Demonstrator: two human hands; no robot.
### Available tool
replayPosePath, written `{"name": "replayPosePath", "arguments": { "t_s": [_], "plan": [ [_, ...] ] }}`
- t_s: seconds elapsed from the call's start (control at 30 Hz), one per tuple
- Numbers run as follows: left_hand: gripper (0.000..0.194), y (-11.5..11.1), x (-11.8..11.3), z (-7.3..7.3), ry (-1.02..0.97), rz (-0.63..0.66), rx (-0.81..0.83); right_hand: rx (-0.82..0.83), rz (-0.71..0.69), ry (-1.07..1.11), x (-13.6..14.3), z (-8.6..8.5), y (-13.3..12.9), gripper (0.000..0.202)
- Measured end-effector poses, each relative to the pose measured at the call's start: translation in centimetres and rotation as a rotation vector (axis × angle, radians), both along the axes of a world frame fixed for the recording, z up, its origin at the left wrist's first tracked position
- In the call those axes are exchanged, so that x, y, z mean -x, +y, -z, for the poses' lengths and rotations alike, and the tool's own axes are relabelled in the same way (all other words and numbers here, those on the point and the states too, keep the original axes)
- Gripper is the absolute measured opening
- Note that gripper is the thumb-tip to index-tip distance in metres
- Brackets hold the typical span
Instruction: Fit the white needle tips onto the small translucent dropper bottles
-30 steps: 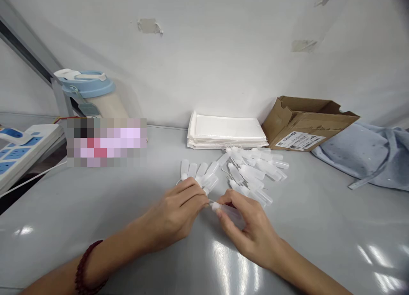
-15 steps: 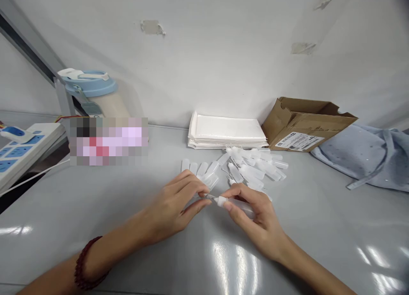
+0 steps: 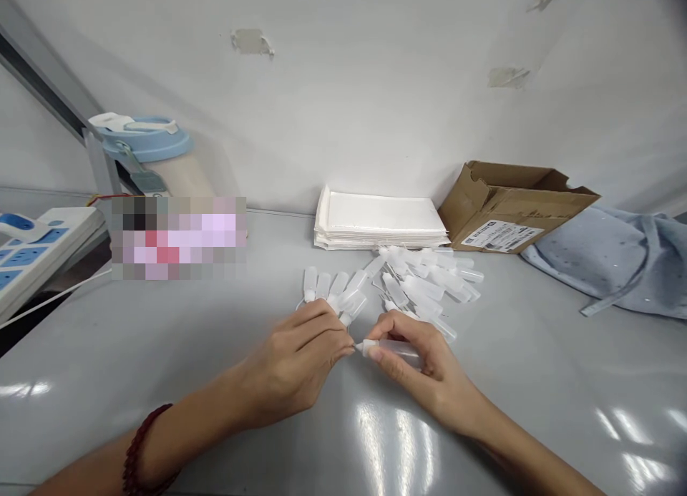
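My right hand [image 3: 429,367] is closed around a small translucent bottle [image 3: 400,351], its white tip pointing left. At that tip, my left hand [image 3: 305,349] pinches with thumb and fingers together; what lies between them is too small to make out, perhaps a thin needle end. Several similar bottles [image 3: 338,285] lie fanned out just beyond my left hand. A larger heap of bottles with thin metal needles [image 3: 424,288] lies behind my right hand.
Behind the heap is a stack of white trays [image 3: 381,220], with an open cardboard box [image 3: 509,210] to its right. Blue-grey cloth [image 3: 633,260] lies at the right. At the left are a blue-lidded bottle [image 3: 150,142], a blurred pink patch [image 3: 182,238] and a power strip [image 3: 32,253].
My left fingers have closed together at the bottle's tip, where a gap showed between thumb and fingers before. The bottle in my right hand has shifted slightly down and left.
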State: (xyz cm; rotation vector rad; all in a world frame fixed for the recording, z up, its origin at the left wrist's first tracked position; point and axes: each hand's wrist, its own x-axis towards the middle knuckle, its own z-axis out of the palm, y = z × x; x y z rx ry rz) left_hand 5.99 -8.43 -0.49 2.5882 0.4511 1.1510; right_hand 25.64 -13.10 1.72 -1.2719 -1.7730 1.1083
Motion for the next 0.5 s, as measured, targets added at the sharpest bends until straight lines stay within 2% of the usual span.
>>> {"name": "replayPosePath", "arguments": {
  "t_s": [0.2, 0.3, 0.37, 0.43, 0.5],
  "plan": [
    [0.015, 0.1, 0.1, 0.2, 0.042, -0.03, -0.049, -0.019, 0.009, -0.065, 0.4, 0.7, -0.2, 0.014],
    [0.013, 1.1, 0.7, -0.2, 0.093, -0.162, -0.184, -0.124, 0.072, -0.174, 0.0, 0.7, 0.4, 0.017],
    [0.013, 2.0, 1.2, -0.4, 0.078, -0.285, -0.258, -0.19, 0.181, -0.274, -0.7, 0.6, 1.0, 0.022],
    [0.012, 2.8, 1.7, -0.5, 0.052, -0.404, -0.282, -0.233, 0.277, -0.382, -1.7, 0.6, 1.6, 0.023],
    [0.011, 3.2, 1.9, -0.3, 0.09, -0.48, -0.29, -0.291, 0.275, -0.494, -2.4, 0.8, 2.0, 0.019]
  ]
}}
